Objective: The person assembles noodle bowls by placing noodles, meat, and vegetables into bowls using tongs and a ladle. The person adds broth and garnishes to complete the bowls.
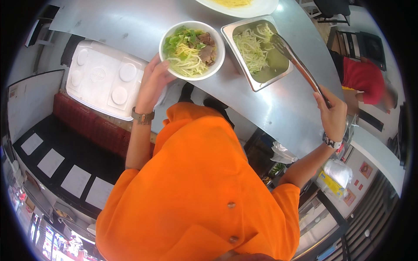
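My left hand (156,77) grips the near left rim of a white bowl (221,56), thumb on the edge and fingers underneath. Inside the bowl lie yellow noodles, green leaves, pale shredded vegetable and brown meat slices. My right hand (333,114) is closed around the handle of metal tongs (300,65). The tongs' tips reach into a steel pan (257,87) to the right of the bowl, over its right side. Pale green shredded vegetable (251,50) fills the pan's left part, and its right part shows bare bottom.
Both containers are at the steel table (143,21). A large white dish (261,8) with yellow noodles stands at the far edge of view. Left of my arm is a white cooler box (102,87). A person in a red shirt (363,78) is beyond the table's right side.
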